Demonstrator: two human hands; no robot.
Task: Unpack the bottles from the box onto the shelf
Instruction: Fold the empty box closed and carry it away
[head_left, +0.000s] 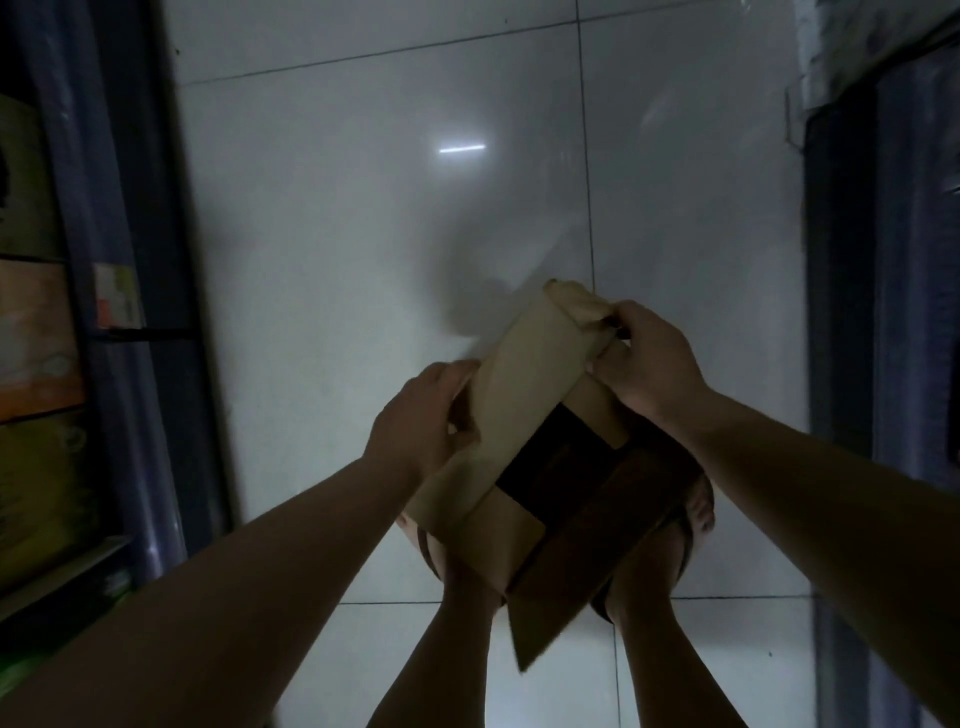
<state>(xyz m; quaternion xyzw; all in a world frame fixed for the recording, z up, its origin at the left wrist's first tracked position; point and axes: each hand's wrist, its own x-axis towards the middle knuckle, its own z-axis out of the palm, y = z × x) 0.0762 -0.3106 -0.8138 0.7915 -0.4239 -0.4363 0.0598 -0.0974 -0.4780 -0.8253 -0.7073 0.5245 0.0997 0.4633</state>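
A brown cardboard box (524, 395) is held in front of me above the tiled floor, its top partly open with a dark gap showing inside. My left hand (415, 421) grips the box's left flap and side. My right hand (649, 358) pinches the far right corner of the upper flap. No bottles are visible; the box's inside is too dark to read. A loose flap (540, 623) hangs down at the near side.
A blue shelf unit (130, 312) with coloured packs (36, 338) runs along the left. Another dark blue rack (893, 312) stands on the right. My legs and feet (696, 514) are below the box on the glossy white floor tiles (363, 234).
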